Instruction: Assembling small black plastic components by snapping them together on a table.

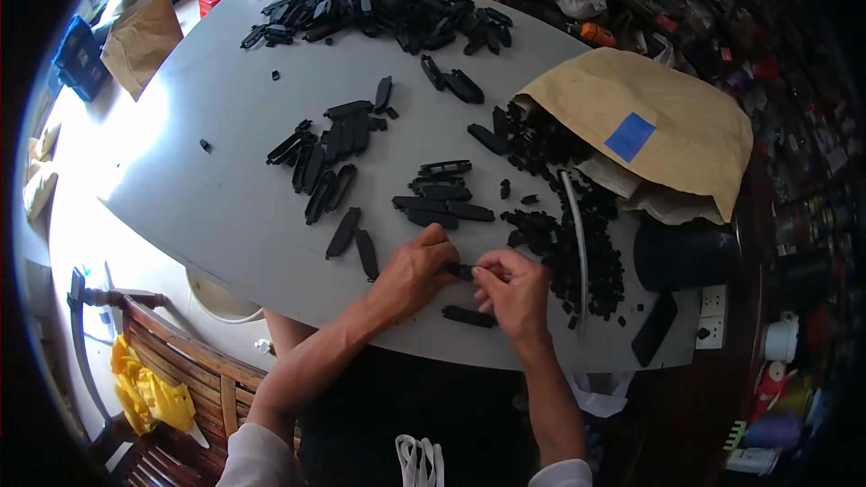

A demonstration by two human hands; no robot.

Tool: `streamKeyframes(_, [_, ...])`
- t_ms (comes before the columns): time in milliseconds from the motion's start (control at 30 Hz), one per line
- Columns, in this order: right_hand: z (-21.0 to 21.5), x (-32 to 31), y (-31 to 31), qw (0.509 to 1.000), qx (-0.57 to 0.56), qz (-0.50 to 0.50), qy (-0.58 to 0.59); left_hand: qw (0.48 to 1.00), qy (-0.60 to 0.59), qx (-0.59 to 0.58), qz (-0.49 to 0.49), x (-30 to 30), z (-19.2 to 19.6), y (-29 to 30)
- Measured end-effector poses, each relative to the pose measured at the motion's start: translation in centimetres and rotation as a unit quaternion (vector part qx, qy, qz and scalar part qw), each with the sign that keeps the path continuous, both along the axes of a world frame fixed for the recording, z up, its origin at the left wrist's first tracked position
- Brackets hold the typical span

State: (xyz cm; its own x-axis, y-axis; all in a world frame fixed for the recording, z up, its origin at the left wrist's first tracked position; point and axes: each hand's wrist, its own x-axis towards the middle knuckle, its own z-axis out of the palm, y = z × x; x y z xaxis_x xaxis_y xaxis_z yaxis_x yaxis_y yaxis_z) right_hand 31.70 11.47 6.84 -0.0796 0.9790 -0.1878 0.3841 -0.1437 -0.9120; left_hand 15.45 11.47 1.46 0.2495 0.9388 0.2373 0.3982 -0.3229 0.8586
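Near the front edge of the table, my left hand [417, 268] is closed around a long black plastic piece [460, 271], most of which its fingers hide. My right hand [514, 293] pinches at the right end of that piece; whether a separate small part sits between its fingertips cannot be made out. Just below the hands lies another long black plastic piece [468, 317]. A small group of similar pieces [442, 203] rests just beyond my left hand. To the right of my right hand spreads a heap of small black parts [591, 275].
A big black pile [379, 13] covers the table's [216, 207] far end. A brown paper bag [658, 117] lies tipped at the right, spilling small parts beside a pale curved strip [577, 234]. A black phone-like slab [654, 329] sits by the right edge; a wooden chair [180, 352] stands left.
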Motion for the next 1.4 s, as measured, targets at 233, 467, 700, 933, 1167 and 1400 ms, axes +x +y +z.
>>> streamKeyframes(233, [-2.2,-0.7,1.1,0.986,0.073,0.077,-0.129,1.0,0.0,-0.027,-0.001,-0.1,0.3,-0.1])
streamKeyframes(467, [-1.3,-0.9,0.9,0.994,-0.012,0.038,-0.099,1.0,0.011,-0.014,0.004,-0.2,-0.2,-0.2])
streamKeyframes(700, [-1.5,-1.2,0.8,0.995,0.003,0.045,-0.091,1.0,0.019,-0.023,0.003,-0.1,0.1,-0.2])
streamKeyframes(933, [-0.7,-1.6,0.7,0.984,-0.002,0.06,-0.165,1.0,0.014,-0.024,-0.003,0.0,-0.3,-0.2])
streamKeyframes(1167, [-2.0,-0.8,1.0,0.97,0.101,0.11,-0.19,1.0,0.024,-0.008,-0.01,0.1,-0.3,-0.2])
streamKeyframes(1400, [-1.4,-1.2,1.0,0.951,0.144,0.123,-0.245,1.0,-0.002,0.004,-0.017,0.2,-0.4,-0.2])
